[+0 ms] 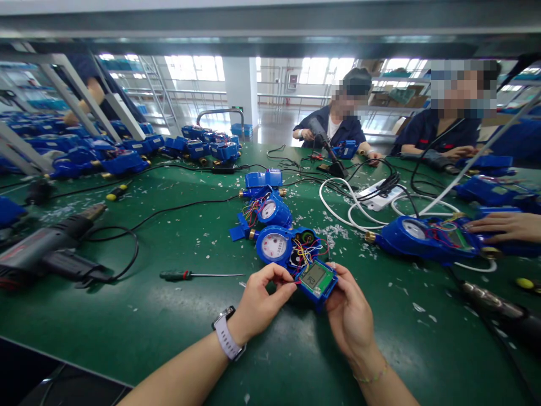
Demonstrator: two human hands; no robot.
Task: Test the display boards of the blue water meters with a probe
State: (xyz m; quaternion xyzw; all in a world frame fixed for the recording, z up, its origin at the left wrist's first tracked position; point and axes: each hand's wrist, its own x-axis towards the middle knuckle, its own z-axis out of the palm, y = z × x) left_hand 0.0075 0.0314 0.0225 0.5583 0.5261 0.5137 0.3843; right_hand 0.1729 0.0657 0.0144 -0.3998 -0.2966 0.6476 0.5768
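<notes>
Before me on the green bench lies a blue water meter [274,246] with a white round dial and coloured wires [305,251] spilling from its open housing. My right hand [350,307] grips the edge of the meter's blue display module [316,281], which has a green circuit board and a small screen. My left hand [270,290] pinches thin red wires at the module's left side. Just behind stands another blue water meter [270,208] with loose wires. A screwdriver [181,275] with a green handle lies left of my left hand.
A heat gun [54,248] lies at the left. Many blue meters [122,160] crowd the back left. A white power strip [378,194] and cables lie to the right. Another person's hand [505,226] touches a meter [422,234] there. Plastic scraps litter the green bench [177,332].
</notes>
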